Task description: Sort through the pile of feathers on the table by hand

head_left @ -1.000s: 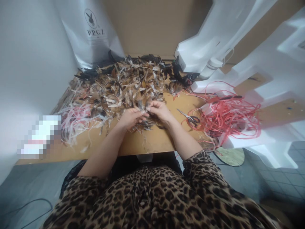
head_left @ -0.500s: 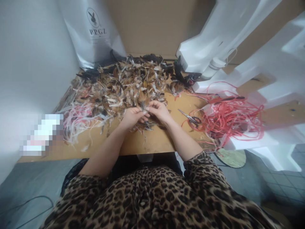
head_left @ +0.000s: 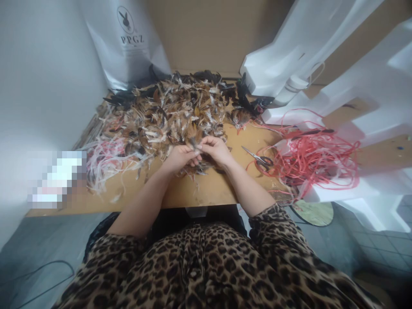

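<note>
Close together at the near edge of a big feather pile [head_left: 180, 103], my two hands meet over the wooden table [head_left: 206, 195]. My left hand [head_left: 180, 158] is closed in a pinch on a small brown and grey feather bunch [head_left: 193, 138]. The thumb and fingers of my right hand [head_left: 216, 150] pinch the same bunch from the other side. Its tips point away from me; its lower end is hidden by my fingers. Loose brown, white and dark feathers lie beneath and beyond my hands.
Open-bladed scissors [head_left: 258, 158] lie right of my hands, beside a tangle of red plastic string [head_left: 317, 161] on white foam. White and pink strands [head_left: 104, 161] spread at the left. A silver-white bag [head_left: 128, 56] stands behind the feathers, and a white bottle [head_left: 291, 88] at the back right.
My hands stay almost still, both pinching the feather bunch. The whole view has shifted very slightly.
</note>
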`<action>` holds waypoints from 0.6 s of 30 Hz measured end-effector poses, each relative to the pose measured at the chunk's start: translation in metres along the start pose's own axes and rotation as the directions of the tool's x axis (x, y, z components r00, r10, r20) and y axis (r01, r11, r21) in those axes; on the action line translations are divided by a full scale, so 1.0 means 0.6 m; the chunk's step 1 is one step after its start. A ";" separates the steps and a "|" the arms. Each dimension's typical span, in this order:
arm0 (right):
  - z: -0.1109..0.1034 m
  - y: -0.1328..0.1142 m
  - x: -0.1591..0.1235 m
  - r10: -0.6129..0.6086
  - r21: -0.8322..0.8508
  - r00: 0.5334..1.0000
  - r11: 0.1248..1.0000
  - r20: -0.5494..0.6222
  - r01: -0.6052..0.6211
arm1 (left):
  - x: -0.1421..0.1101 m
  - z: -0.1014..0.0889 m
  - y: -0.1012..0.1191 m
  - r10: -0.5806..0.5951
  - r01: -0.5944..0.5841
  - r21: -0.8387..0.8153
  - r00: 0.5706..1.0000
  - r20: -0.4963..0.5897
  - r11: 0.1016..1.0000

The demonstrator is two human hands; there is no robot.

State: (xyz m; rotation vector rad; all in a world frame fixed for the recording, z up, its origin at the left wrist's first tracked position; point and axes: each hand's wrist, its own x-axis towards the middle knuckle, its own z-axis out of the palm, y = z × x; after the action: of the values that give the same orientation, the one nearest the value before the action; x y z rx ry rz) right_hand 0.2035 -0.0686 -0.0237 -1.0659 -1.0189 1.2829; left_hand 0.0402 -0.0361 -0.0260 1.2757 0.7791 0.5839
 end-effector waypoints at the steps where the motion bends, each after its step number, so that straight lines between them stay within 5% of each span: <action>1: 0.000 -0.001 0.000 -0.007 0.000 1.000 1.000 -0.004 0.007 | 0.000 -0.001 0.001 0.002 -0.002 -0.012 1.000 -0.003 1.000; 7: -0.021 -0.016 0.000 -0.045 -0.130 0.998 0.991 -0.049 0.038 | 0.003 -0.014 0.013 0.112 -0.128 -0.092 0.981 -0.160 0.988; 11: -0.044 -0.024 -0.003 0.013 -0.381 0.988 0.924 0.152 0.046 | 0.009 -0.023 0.015 0.127 -0.166 -0.148 0.961 -0.246 0.975; 14: -0.042 -0.027 -0.010 0.070 -0.572 0.959 0.813 0.275 0.104 | 0.011 -0.024 0.015 0.117 -0.163 -0.166 0.959 -0.260 0.972; 18: -0.019 -0.028 -0.019 0.065 -0.805 0.936 0.533 0.346 0.261 | 0.010 -0.023 0.017 0.106 -0.151 -0.169 0.962 -0.250 0.974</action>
State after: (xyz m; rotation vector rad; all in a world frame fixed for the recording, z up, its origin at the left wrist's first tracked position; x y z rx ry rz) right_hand 0.2176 -0.0803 -0.0096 -1.4924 -2.0814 0.8425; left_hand 0.0337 -0.0209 -0.0185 1.0998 0.8228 0.9090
